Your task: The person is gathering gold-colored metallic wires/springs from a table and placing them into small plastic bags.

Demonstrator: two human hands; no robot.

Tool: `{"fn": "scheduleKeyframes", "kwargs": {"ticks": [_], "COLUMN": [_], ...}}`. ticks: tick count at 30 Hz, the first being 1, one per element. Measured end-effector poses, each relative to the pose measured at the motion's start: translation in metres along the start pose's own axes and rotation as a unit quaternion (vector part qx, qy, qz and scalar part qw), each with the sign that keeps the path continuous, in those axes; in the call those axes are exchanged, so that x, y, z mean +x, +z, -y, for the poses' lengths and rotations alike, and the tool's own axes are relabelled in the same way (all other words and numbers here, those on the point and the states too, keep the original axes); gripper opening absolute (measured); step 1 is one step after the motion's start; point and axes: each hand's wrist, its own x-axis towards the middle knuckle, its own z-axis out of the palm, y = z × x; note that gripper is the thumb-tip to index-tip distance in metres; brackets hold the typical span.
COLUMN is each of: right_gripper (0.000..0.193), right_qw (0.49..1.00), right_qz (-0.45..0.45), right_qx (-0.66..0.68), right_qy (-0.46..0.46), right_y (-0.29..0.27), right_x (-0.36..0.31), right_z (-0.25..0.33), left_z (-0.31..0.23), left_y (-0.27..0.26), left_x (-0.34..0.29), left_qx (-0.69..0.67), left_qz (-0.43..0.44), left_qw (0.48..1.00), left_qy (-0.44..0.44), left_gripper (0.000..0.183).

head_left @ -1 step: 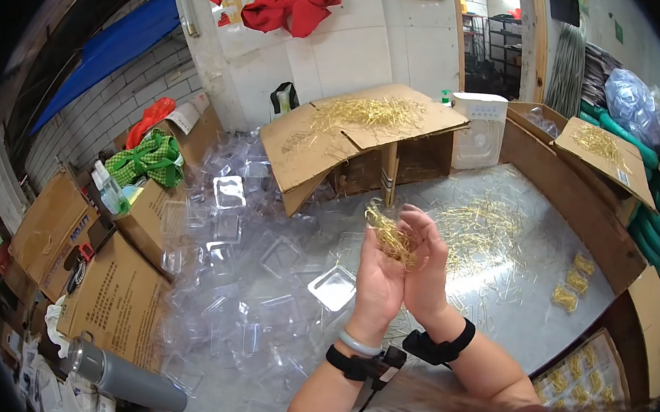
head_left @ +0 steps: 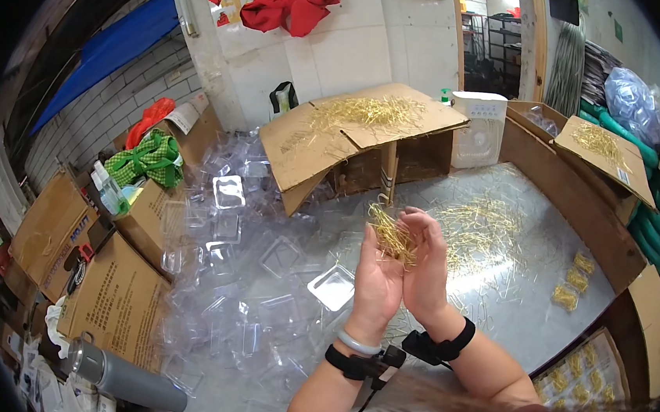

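Observation:
Cupped between my two hands is a bundle of thin gold-coloured wire pieces [head_left: 394, 239], some ends sticking out beyond the fingertips. My left hand [head_left: 376, 288] supports it from the left, palm turned up and inward. From the other side my right hand [head_left: 427, 281] curves its fingers round it. Beyond the right hand, a loose spread of similar gold pieces [head_left: 484, 235] lies on the metal table [head_left: 516, 187]. A shallow clear plastic box [head_left: 332, 286] sits just left of my left wrist. Many more clear plastic boxes [head_left: 250, 317] are heaped along the left.
A bent cardboard stand [head_left: 304, 141] at the back carries a gold pile [head_left: 374, 109]. Several small filled packs [head_left: 575, 278] lie at right, above a carton of more packs [head_left: 582, 373]. A grey bottle [head_left: 134, 383] lies front left. Cardboard walls [head_left: 566, 195] edge the right side.
The gold bundle has shifted slightly between my palms, its upper end leaning a little differently. My hands stay in nearly the same place.

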Motion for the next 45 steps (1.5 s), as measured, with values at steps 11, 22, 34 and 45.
{"fn": "scheduleKeyframes", "kwargs": {"ticks": [11, 22, 34, 45], "right_gripper": [0.016, 0.022, 0.020, 0.017], "right_qw": [0.961, 0.983, 0.899, 0.850], "right_qz": [-0.044, 0.127, 0.176, 0.211], "right_qx": [-0.262, -0.128, -0.386, -0.476], "right_qy": [-0.079, 0.037, -0.106, -0.083], "right_y": [0.011, 0.010, -0.012, -0.011], "right_x": [-0.006, 0.012, 0.037, 0.035], "right_z": [-0.001, 0.027, 0.059, 0.075], "left_z": [-0.002, -0.008, -0.018, -0.023], "left_y": [0.003, -0.043, -0.032, -0.021], "left_x": [-0.007, 0.009, 0.007, 0.006], "left_qx": [-0.012, -0.137, 0.084, 0.184], "left_qz": [-0.021, -0.089, -0.069, 0.037], "left_qw": [1.000, 0.983, 0.982, 0.960], "left_qy": [-0.002, -0.080, -0.153, -0.208], "left_gripper": [0.029, 0.027, 0.023, 0.022]}}
